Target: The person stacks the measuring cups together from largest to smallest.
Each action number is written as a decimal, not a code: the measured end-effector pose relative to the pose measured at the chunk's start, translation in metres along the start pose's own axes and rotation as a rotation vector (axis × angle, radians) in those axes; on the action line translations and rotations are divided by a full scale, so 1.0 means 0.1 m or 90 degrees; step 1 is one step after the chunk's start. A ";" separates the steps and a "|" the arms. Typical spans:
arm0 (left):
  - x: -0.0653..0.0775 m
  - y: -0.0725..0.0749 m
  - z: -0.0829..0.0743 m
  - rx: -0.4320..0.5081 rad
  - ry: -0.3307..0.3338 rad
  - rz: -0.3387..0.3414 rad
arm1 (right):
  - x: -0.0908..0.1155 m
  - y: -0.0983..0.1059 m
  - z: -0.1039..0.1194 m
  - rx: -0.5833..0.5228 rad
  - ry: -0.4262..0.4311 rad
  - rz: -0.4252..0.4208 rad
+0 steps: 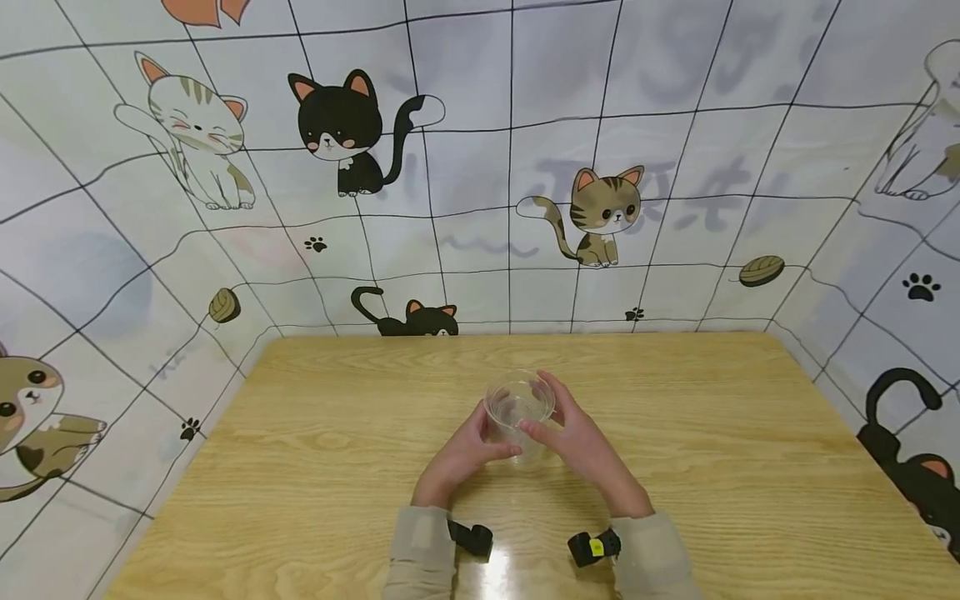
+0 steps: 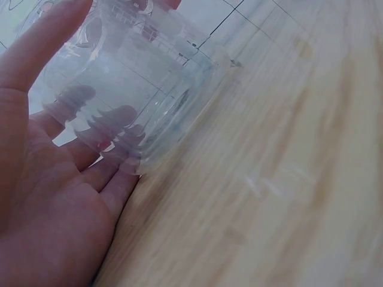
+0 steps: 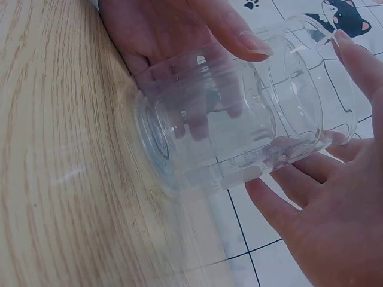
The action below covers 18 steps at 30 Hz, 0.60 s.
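Observation:
Between the two hands stands a clear plastic cup (image 1: 521, 400), upright, its base right at the wooden tabletop. A second rim ring shows below its top in the right wrist view, as if one cup (image 3: 302, 89) were nested in another. The left hand (image 1: 461, 454) grips the lower left side, thumb in front and fingers round the back. Higher up, the right hand (image 1: 581, 437) holds the right side near the rim, its thumb at the front edge. Through the clear wall, the left hand's fingers (image 2: 116, 116) are visible in the left wrist view.
The wooden table (image 1: 337, 417) reaches back to a cloth wall (image 1: 465, 192) printed with cats and grid lines, which also rises at left and right. Black wrist cameras are strapped at both sleeves (image 1: 423, 542).

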State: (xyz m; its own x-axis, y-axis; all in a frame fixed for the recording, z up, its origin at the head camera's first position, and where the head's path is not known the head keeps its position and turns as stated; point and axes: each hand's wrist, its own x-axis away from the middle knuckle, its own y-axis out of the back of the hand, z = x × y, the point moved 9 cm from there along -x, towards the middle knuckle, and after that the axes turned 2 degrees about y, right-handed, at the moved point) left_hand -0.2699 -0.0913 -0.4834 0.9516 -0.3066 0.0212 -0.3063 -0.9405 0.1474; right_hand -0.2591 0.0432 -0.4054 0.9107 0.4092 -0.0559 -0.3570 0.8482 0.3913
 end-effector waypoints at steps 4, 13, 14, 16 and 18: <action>0.01 0.00 0.00 0.006 -0.002 0.003 | 0.04 0.01 0.12 -0.003 -0.002 0.005; 0.02 0.02 -0.01 -0.016 -0.003 -0.009 | -0.05 -0.02 -0.13 0.008 0.005 -0.007; 0.02 0.02 -0.01 -0.017 -0.002 -0.008 | -0.06 -0.02 -0.15 0.007 0.007 -0.009; 0.02 0.01 -0.01 -0.015 -0.001 -0.006 | -0.06 -0.02 -0.17 0.002 0.007 -0.011; 0.02 0.01 -0.01 -0.012 -0.001 -0.004 | -0.06 -0.02 -0.18 -0.001 0.006 -0.011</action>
State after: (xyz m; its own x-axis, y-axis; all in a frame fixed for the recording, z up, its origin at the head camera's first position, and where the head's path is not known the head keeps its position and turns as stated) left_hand -0.2680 -0.0925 -0.4818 0.9537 -0.3002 0.0188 -0.2991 -0.9397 0.1659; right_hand -0.2674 0.0456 -0.4221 0.9150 0.3972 -0.0712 -0.3412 0.8558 0.3889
